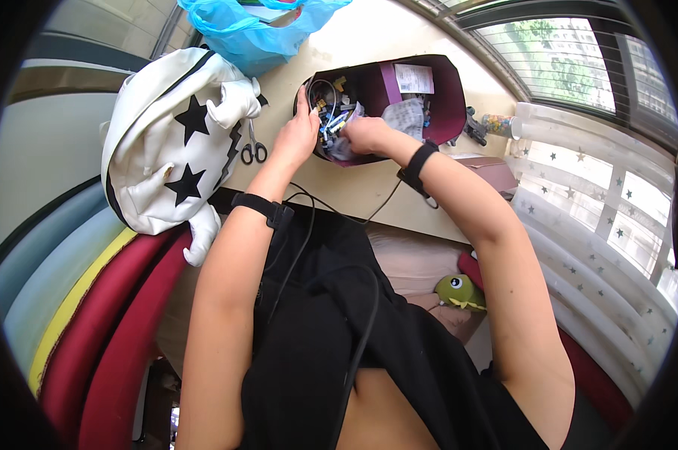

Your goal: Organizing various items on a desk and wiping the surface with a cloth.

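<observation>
A dark purple box lies on the table with its open side facing up. Small mixed toy pieces, apparently building bricks, fill its left part, along with a looped pale cable. My left hand grips the box's left wall near the rim. Reaching inside, my right hand has its fingers curled among the pieces, beside some clear plastic. Its fingertips are hidden, so what it holds is unclear. A crumpled printed bag and a white label show farther right in the box.
Black-handled scissors lie left of the box, near a white bag with black stars. Behind stands a blue plastic bag. To the right are a jar of colourful bits and dark toy parts. Black cables cross the table's front edge.
</observation>
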Demonstrator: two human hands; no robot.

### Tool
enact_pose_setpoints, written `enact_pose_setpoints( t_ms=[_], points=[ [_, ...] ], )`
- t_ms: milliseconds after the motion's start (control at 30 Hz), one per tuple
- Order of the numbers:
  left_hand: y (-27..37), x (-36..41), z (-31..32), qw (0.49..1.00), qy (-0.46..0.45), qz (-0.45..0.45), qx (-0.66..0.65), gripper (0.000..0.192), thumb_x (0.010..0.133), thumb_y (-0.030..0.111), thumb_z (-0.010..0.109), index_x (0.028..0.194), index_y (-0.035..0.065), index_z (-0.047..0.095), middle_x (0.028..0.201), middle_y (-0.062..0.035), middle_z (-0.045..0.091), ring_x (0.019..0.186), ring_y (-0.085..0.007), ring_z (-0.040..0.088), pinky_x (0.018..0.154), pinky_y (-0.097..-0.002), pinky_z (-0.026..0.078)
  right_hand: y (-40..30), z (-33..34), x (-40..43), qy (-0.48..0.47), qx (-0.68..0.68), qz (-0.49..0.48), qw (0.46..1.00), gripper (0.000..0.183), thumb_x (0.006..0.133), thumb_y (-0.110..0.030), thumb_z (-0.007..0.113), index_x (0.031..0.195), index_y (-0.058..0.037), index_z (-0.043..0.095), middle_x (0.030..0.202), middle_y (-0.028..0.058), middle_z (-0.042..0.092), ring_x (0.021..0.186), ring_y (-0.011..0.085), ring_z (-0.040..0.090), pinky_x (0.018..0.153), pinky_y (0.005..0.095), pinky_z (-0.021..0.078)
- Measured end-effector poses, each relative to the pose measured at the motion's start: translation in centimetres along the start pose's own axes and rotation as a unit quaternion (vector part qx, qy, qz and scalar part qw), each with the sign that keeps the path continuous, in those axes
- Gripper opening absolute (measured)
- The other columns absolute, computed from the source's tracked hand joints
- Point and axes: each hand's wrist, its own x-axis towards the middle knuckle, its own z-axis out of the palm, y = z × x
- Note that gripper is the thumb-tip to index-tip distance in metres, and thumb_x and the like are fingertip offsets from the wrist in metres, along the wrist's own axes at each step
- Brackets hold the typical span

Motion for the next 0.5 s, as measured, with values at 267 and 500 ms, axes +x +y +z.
enact_pose_setpoints(
  t_ms=[267, 500],
  points=[
    [-1.2, 0.3, -0.2, 1.0, -0.009, 0.014, -0.016, 0.061, 0.094, 0.03, 0.032, 0.14, 0.0049, 0.001, 0.075, -0.0304, 0.058, 0.07, -0.0474, 0.057, 0.064, -0.0518, 0.044, 1.6, -1.9, -4.7, 0.023, 0.008, 0.029, 0.999, 0.036, 0.072, -0.007, 0.054, 0.105, -0.0174, 0.063, 0.094, 0.0086, 0.066, 0.091, 0.0264, 0.062, 0.073, 0.04, 0.0505],
    [-1.2, 0.1, -0.4, 0.998, -0.04, 0.009, -0.039, 0.062, 0.095, 0.037, 0.031, 0.142, 0.0112, 0.0, 0.079, -0.0317, 0.058, 0.077, -0.0471, 0.057, 0.069, -0.048, 0.044, -0.5, 0.6, 1.5, 0.078, 0.22, 0.012, 0.972, 0.02, 0.067, -0.016, 0.06, 0.084, -0.0058, 0.066, 0.078, 0.0163, 0.065, 0.076, 0.0305, 0.064, 0.067, 0.0395, 0.0506]
  ],
)
